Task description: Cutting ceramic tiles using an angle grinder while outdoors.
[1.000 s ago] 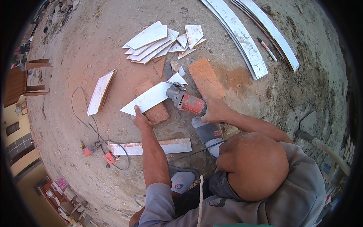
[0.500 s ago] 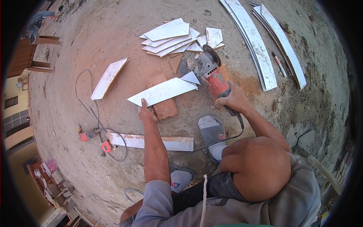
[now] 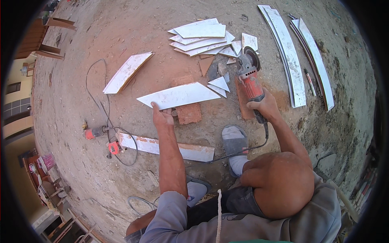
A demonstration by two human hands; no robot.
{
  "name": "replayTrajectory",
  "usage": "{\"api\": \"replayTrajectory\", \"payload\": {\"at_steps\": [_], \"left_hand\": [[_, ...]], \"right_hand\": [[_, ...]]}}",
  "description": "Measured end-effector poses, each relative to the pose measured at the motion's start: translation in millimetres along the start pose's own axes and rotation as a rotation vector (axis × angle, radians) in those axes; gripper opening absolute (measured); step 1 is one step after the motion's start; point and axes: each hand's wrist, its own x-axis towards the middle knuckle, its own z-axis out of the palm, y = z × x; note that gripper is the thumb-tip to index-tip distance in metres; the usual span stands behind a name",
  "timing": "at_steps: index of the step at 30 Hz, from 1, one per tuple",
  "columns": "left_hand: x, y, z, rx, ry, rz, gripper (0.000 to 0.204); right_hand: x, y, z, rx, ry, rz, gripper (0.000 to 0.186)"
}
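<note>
My left hand (image 3: 163,115) grips the near left end of a white tile strip (image 3: 178,96), thumb on top and fingers beneath. The strip has slanted ends and lies over a reddish brick (image 3: 189,114), partly hiding it. My right hand (image 3: 265,106) is wrapped round the rear body of a red and grey angle grinder (image 3: 250,83). Its disc (image 3: 252,59) points away from me, apart from the strip. Small triangular tile offcuts (image 3: 220,84) lie just beyond the strip's right end. Partly under the grinder is another brick (image 3: 244,106).
Beyond the bricks lies a pile of cut tiles (image 3: 202,32). Long tile strips (image 3: 285,60) and a marker (image 3: 310,82) are at right. A tile stack (image 3: 127,73), a second red power tool (image 3: 96,132) and its cable lie left. A long tile piece (image 3: 196,152) is near my feet.
The tile strip has shifted left over the brick, and its right end has come apart from the triangular offcuts. The grinder stays in my right hand. The whole view has shifted slightly.
</note>
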Motion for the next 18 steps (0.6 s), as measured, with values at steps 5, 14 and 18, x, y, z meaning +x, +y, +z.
{"api": "replayTrajectory", "payload": {"at_steps": [5, 14, 18], "left_hand": [[11, 36, 5, -0.190, 0.056, 0.092, 0.042], [21, 47, 2, -0.276, 0.048, 0.106, 0.041], [24, 46, -1, -0.298, 0.052, 0.128, 0.041]], "right_hand": [[3, -2, 4, -0.009, -0.017, 0.061, 0.072], [0, -2, 7, -0.054, 0.016, 0.034, 0.073], [0, 1, 7, -0.093, 0.037, 0.014, 0.071]]}}
